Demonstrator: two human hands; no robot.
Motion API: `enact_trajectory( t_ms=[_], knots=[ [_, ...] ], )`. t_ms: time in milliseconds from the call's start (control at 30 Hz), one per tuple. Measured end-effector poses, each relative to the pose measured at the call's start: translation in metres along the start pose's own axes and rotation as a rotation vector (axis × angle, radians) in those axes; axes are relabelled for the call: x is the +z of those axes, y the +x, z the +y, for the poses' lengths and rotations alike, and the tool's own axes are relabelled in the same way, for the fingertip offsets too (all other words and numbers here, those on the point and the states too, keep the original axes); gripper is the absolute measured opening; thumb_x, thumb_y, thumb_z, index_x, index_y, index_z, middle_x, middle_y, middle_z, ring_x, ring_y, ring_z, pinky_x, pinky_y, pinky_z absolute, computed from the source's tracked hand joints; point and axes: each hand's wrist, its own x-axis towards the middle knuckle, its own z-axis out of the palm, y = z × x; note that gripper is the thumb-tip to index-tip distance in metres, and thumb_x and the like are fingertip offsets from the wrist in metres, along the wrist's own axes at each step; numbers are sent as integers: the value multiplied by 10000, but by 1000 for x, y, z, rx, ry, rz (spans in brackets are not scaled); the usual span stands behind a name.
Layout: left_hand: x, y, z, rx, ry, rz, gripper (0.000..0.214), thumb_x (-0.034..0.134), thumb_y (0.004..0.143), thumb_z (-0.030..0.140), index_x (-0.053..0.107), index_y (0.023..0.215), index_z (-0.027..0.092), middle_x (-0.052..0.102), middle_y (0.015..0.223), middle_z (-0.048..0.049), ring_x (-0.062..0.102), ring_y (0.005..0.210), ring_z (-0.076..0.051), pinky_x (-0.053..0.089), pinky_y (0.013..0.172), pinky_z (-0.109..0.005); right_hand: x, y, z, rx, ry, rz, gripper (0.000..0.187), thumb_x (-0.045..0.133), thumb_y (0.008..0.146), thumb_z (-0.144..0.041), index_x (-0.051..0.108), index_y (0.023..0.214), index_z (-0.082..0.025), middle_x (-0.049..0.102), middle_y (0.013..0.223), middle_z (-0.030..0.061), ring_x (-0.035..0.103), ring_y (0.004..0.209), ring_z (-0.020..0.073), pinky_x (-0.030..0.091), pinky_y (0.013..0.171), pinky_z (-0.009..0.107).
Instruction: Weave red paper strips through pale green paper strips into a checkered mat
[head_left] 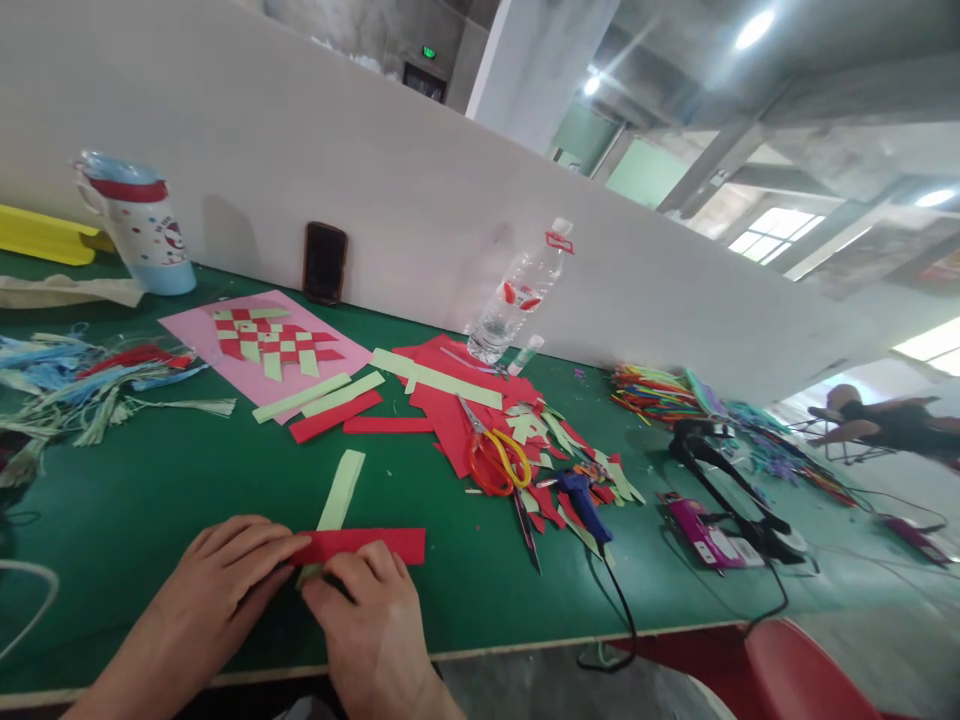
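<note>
A red paper strip [401, 546] lies across a pale green paper strip [343, 488] near the table's front edge. My left hand [229, 575] has its fingers together on the red strip's left end. Curled over the crossing, my right hand [375, 605] presses on the red strip, its fingertips partly hidden. Beyond them a woven red and green paper piece [279, 338] rests on a pink sheet [225, 335], with loose red strips [390, 425] and green strips [304, 396] beside it.
Scissors [495, 455], a blue glue gun [583, 508] and paper scraps [551, 440] lie to the right. A water bottle [517, 295], glue stick [525, 355], phone [325, 262] and tumbler [146, 230] stand along the wall. Tassels [90, 385] are at left.
</note>
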Motion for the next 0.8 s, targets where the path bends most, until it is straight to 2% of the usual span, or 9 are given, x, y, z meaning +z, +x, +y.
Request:
enact_trajectory(
  t_ms=[100,200,267,367,467,567,667,800],
  knots=[
    [-3,-2,2,-17,-5,-7,376,459,1086,537,757,1226,356,818,1096,-1,742,1037,-218,567,895,-339,-9,1,4,11,67,-26,79,653,1029,-265,723,994,-261,743,919,9,624,772,200,536,668,324],
    [-6,-4,5,-50,-13,-13,389,551,1036,554,715,1316,339,779,1257,-33,728,1135,-245,577,968,-371,-24,2,16,65,77,-58,146,592,1047,-208,734,1074,-229,750,1041,62,667,933,231,601,843,357],
    [-7,-1,7,-9,-16,-46,479,631,987,544,655,1420,339,702,1443,-44,684,1275,-273,565,1048,-402,-32,3,27,64,65,-90,206,569,1045,-172,726,1175,-202,752,1156,90,667,1094,265,601,983,402],
    [-9,12,10,102,-42,-169,633,724,927,415,550,1535,392,588,1600,-1,554,1470,-289,494,1182,-443,-36,3,40,8,84,-147,212,560,1049,-183,723,1184,-191,754,1217,95,658,1188,271,569,1104,422],
    [-9,26,9,117,-82,-287,696,748,909,354,511,1558,433,586,1597,24,497,1522,-287,420,1255,-498,-34,0,45,-2,118,-166,208,548,1053,-186,726,1161,-193,754,1221,93,666,1189,254,540,1159,419],
    [-9,34,5,113,-71,-344,587,698,970,415,542,1535,430,610,1570,21,524,1503,-274,415,1259,-509,-31,-3,45,7,133,-140,211,552,1048,-187,734,1153,-203,753,1216,89,668,1189,249,541,1161,409],
    [-8,32,-3,111,-26,-338,455,623,1023,461,616,1476,410,624,1556,11,548,1483,-263,421,1255,-500,-30,-6,44,22,139,-140,201,576,1036,-191,745,1142,-217,753,1212,86,661,1203,246,545,1154,400],
    [-10,26,-10,103,-30,-274,427,601,1026,521,659,1431,398,665,1515,0,574,1460,-262,435,1244,-489,-30,-8,44,48,114,-196,197,608,1022,-192,750,1154,-223,746,1236,93,641,1240,235,530,1168,392]
  ],
)
